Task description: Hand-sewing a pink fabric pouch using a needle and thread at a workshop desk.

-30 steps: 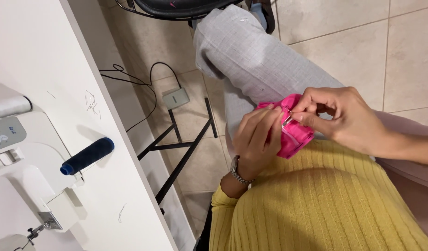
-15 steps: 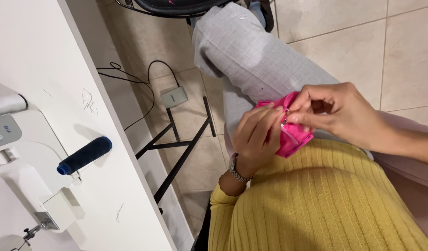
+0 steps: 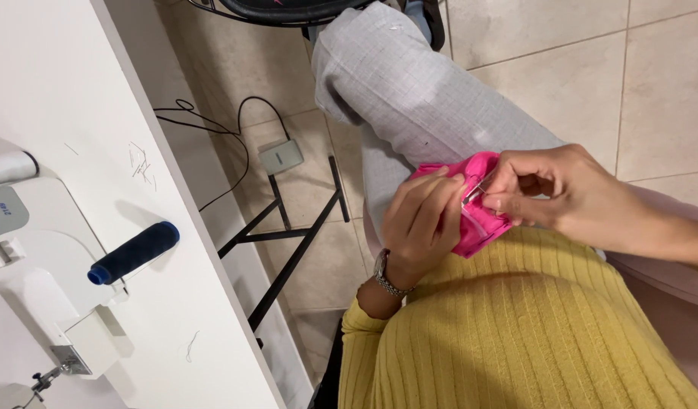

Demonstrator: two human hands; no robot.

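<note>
A small piece of bright pink fabric (image 3: 481,238) rests on my lap, above my grey trouser leg (image 3: 409,91). My left hand (image 3: 421,223), with a metal watch (image 3: 387,274) on the wrist, grips the fabric from the left. My right hand (image 3: 561,197) pinches a thin metal tool (image 3: 474,193) whose tip touches the fabric's upper edge, right by my left fingertips. The lower part of the fabric is hidden by my yellow ribbed sweater (image 3: 530,333).
A white table (image 3: 76,98) runs down the left side with a white sewing machine (image 3: 31,250) and a dark blue thread spool (image 3: 133,254). Under it stand a black frame (image 3: 288,242) and a grey foot pedal (image 3: 281,157) with a black cable on the tiled floor.
Both hands stay on the pink fabric. My right hand has shifted a little and works the metal tool at the fabric's edge.
</note>
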